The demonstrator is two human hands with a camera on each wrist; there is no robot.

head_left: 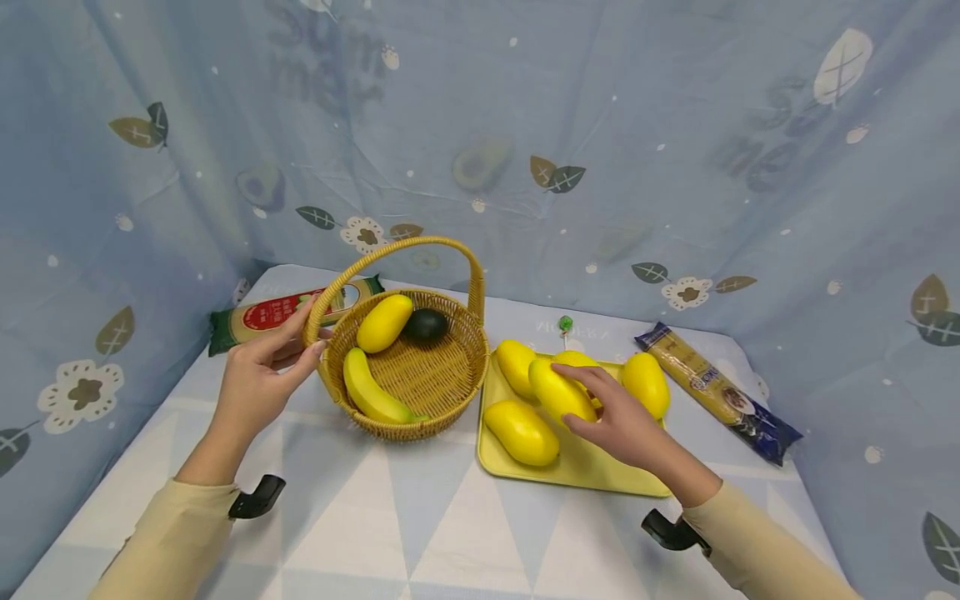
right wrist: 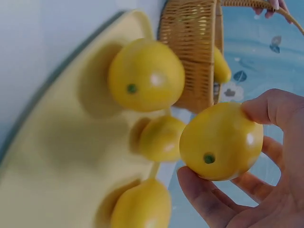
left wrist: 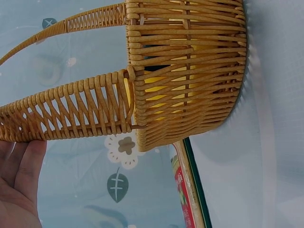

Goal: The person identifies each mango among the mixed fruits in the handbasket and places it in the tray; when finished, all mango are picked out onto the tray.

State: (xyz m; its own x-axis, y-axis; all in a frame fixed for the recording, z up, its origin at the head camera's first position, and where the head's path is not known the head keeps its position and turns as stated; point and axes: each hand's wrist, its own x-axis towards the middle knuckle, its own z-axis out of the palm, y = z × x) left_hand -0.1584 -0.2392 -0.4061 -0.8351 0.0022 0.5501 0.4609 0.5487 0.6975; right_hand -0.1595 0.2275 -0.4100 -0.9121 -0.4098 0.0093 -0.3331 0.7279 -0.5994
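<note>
My left hand (head_left: 262, 367) grips the handle of a woven basket (head_left: 408, 429) at its left side, fingers and thumb about the lower part of the handle (left wrist: 66, 109). Inside the basket lie a yellow mango (head_left: 386, 323), a banana (head_left: 372, 392) and a dark avocado (head_left: 426, 326). With thumb and fingertips, my right hand (head_left: 622, 421) holds another mango (right wrist: 222, 142) above a yellow tray (head_left: 600, 471). Several more mangoes rest on that tray, one of them (head_left: 522, 433) near its front left corner and another (head_left: 645, 385) at the right.
Behind the basket on the left lies a green and red packet (head_left: 273, 321). A blue-ended pasta packet (head_left: 720, 392) lies slantwise right of the tray. A green lollipop (head_left: 566, 323) is behind the tray. A patterned curtain (head_left: 480, 125) encloses the table's back and sides.
</note>
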